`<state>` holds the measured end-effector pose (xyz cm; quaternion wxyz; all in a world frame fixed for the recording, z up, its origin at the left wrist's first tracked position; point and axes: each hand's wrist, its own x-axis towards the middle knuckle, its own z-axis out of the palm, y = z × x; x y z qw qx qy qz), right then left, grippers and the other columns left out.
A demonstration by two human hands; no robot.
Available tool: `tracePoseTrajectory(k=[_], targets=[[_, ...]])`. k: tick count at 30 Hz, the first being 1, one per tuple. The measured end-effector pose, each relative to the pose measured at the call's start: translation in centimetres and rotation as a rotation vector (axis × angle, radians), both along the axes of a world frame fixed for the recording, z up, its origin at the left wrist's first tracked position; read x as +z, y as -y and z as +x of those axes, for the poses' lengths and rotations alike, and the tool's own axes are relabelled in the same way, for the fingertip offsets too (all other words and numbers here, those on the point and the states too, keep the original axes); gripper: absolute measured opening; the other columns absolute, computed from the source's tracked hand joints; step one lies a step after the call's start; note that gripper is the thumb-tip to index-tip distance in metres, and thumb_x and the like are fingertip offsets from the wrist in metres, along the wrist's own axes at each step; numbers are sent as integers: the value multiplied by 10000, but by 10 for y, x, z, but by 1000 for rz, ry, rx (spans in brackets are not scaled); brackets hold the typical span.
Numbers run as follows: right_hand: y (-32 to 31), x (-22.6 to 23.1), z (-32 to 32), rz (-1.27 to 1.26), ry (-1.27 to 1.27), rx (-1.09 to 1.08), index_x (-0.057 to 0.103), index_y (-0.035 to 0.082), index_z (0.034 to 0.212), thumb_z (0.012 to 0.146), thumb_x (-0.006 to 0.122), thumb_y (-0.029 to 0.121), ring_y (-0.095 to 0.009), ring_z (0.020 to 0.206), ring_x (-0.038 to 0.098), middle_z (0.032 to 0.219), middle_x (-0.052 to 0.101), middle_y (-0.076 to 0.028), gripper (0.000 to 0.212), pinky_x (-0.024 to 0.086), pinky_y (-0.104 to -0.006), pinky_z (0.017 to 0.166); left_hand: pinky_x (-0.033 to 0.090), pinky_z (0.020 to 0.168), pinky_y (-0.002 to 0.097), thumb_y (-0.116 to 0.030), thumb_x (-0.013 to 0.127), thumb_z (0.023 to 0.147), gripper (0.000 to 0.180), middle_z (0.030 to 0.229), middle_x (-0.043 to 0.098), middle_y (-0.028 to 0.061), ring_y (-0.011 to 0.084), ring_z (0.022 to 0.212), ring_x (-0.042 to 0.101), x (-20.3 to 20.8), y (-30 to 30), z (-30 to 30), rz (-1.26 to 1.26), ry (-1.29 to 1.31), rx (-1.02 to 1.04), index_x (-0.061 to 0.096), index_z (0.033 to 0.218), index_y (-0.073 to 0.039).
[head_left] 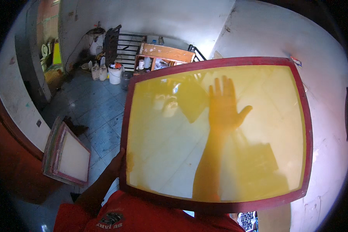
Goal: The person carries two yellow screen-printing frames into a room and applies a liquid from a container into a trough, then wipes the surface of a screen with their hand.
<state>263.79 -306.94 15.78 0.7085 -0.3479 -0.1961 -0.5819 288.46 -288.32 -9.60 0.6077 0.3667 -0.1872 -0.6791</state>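
Observation:
A large screen-printing frame (216, 206) with a dark red rim fills the middle of the view, tilted up in front of me. Its stretched mesh (162, 143) is yellow and see-through, paler towards the lower left, with glossy reflections. At the frame's left edge, my left hand (121, 159) grips the rim; most of its fingers are hidden. Behind the mesh shows my right hand (223, 110), palm towards me, fingers stretched up and thumb out to the right. Whether that palm touches the mesh I cannot tell.
More mesh frames (71, 156) lean together at the lower left, by an orange-brown surface. Across the blue tiled floor (100, 120) stand a white bucket (115, 75), plastic jugs (99, 72), a dark slatted rack (127, 44) and a wooden shelf unit (166, 53). A white wall rises on the right.

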Motion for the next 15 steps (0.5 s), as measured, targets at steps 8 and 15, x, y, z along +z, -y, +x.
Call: tracePoseTrajectory(k=[8,15], targets=[[18,1,-25,-11,47,170,190,-16,1381,827,401,619,-306,1337,175,1443,206,-166,869,139,-437,1093,422,917,384,-517,379,905,604,1206,523,115,230,1061,522,14,23,-21,-67,-36,-86,391,1303,-64],[-7,-27,37,154,-191,198,191,-15,1382,813,394,648,-323,1324,191,1443,198,-176,897,163,-461,1074,414,928,375,-503,364,914,594,1214,512,117,236,1073,509,12,15,1,-61,-9,30,390,1299,-52]])
